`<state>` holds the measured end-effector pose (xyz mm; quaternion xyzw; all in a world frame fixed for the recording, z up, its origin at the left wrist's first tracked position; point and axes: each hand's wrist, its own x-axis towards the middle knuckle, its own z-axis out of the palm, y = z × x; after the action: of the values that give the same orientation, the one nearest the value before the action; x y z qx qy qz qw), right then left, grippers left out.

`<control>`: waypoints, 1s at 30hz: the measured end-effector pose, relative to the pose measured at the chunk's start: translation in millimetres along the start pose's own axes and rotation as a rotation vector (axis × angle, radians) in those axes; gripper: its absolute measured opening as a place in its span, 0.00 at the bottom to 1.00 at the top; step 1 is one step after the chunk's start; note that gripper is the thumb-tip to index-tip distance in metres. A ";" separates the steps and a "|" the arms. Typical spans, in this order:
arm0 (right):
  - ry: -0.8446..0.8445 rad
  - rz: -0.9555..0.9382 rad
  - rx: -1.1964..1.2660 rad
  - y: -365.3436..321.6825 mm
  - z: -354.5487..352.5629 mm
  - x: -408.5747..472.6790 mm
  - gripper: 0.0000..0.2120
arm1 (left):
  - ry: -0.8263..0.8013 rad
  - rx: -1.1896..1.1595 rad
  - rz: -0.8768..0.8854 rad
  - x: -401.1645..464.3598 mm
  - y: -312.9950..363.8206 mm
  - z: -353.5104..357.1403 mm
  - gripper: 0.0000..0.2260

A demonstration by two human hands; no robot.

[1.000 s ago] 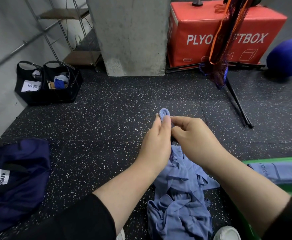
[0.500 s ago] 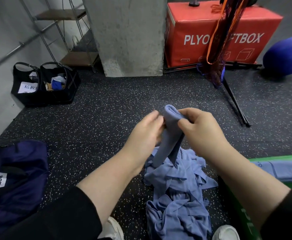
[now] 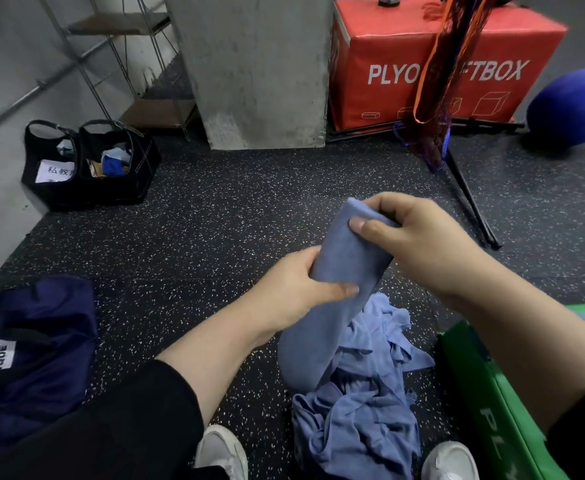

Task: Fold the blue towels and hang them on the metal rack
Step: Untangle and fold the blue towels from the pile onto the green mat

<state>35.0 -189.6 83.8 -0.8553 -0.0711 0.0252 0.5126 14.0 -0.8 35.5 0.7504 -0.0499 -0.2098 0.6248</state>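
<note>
both hands hold one blue towel (image 3: 339, 289) above the speckled floor (image 3: 215, 220): right hand (image 3: 419, 244) pinches its far top end, left hand (image 3: 294, 292) grips the middle. crumpled towel pile (image 3: 357, 420) lies near, underneath.

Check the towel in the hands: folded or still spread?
Folded lengthwise: the blue towel forms a narrow doubled strip between left hand and right hand.

Left hand (image 3: 294, 289) and right hand (image 3: 419, 244) close together, fingers curled, thumbs pressed forward, both forearms outstretched.
</note>
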 end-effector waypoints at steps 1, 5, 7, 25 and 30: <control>0.031 0.003 0.028 2.0 -4.8 1.4 0.04 | -0.041 0.023 -0.042 -1.6 -3.5 -0.6 0.16; 0.098 0.090 0.249 12.9 -22.9 2.0 0.04 | -0.095 0.071 -0.159 -6.7 -15.5 -7.1 0.16; 0.131 0.165 0.388 19.9 -30.0 2.4 0.05 | -0.136 0.089 -0.212 -10.1 -17.9 -10.5 0.17; 0.330 0.459 0.737 90.0 -84.6 -10.2 0.07 | 0.142 -0.076 -0.245 -17.4 -39.2 -21.8 0.09; 0.347 0.475 0.777 103.3 -94.0 -20.7 0.06 | 0.116 -0.178 -0.171 -18.8 -27.4 -7.3 0.10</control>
<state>35.4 -322.7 36.7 -0.5847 0.2272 0.0231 0.7785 -5.4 18.1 14.9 0.7044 0.0691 -0.2222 0.6706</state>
